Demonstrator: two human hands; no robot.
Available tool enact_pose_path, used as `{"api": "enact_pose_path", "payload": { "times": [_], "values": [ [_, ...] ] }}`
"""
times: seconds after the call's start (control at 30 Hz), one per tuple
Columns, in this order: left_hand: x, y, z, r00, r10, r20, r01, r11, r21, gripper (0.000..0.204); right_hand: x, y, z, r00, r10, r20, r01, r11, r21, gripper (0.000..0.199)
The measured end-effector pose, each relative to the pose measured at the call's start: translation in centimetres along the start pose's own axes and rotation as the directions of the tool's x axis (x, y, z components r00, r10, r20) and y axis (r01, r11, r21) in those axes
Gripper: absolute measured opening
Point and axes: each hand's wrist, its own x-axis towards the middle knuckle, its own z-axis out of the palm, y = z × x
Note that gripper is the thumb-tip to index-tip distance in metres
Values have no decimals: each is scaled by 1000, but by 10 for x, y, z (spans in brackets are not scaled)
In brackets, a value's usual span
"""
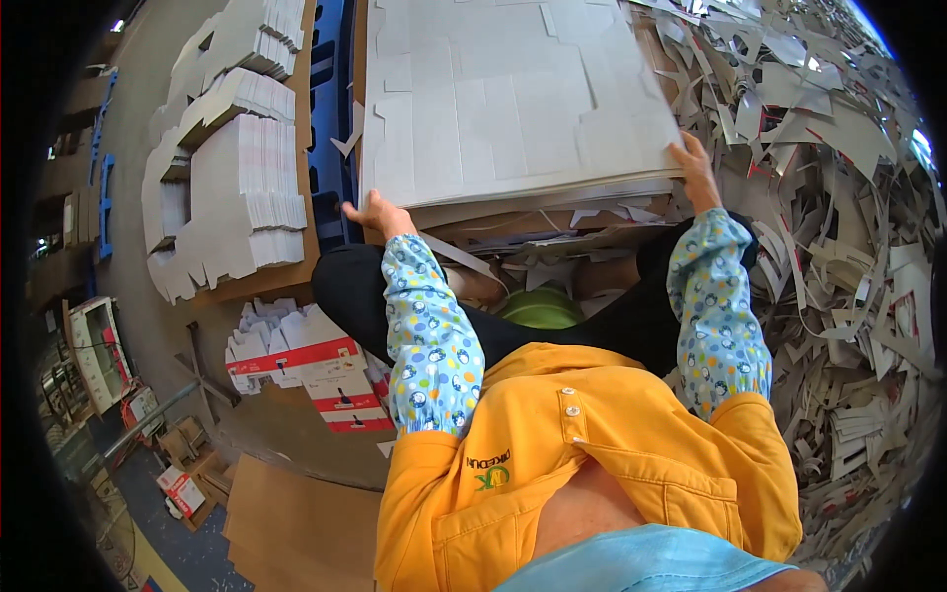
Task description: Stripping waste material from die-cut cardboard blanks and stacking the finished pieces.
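Note:
A broad white die-cut cardboard sheet (493, 94), with others in a thin layer under its near edge, lies in front of my knees. My left hand (383, 215) grips its near left corner, thumb at the side edge and the other fingers partly hidden. At the near right corner my right hand (698, 176) holds the edge, its fingers curled there. Both forearms wear blue patterned sleeves. Beneath the sheets, more board layers and torn scraps (552, 219) show in front of my legs.
Stacks of cut white cardboard (252, 187) stand at left beside a blue pallet (333, 118). Paper offcuts (838, 247) heap up along the right. Red-and-white printed cartons (340, 380) and a flat brown cardboard (296, 523) lie lower left. Something green and rounded (543, 309) sits between my legs.

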Motion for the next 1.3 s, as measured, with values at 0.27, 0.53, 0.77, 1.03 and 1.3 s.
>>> {"api": "enact_pose_path", "payload": {
  "times": [0.27,0.53,0.77,1.03,1.3],
  "values": [
    [11,-22,-19,975,196,106,-215,954,210,37,4,56,11,998,-65,-16,46,838,-544,50],
    [3,-52,-20,944,187,271,-257,932,255,54,-13,64,-3,997,71,-15,-72,968,-239,42],
    [-2,-57,-21,989,-57,-133,93,955,280,63,-27,12,12,899,396,189,-406,914,19,40],
    [-135,-10,-12,-46,-231,972,277,932,234,35,-56,-178,99,989,147,-23,-142,978,151,35],
    [-198,-13,-4,152,-130,980,830,554,-55,68,-129,-82,108,950,277,145,-309,906,289,28]
  ]
}}
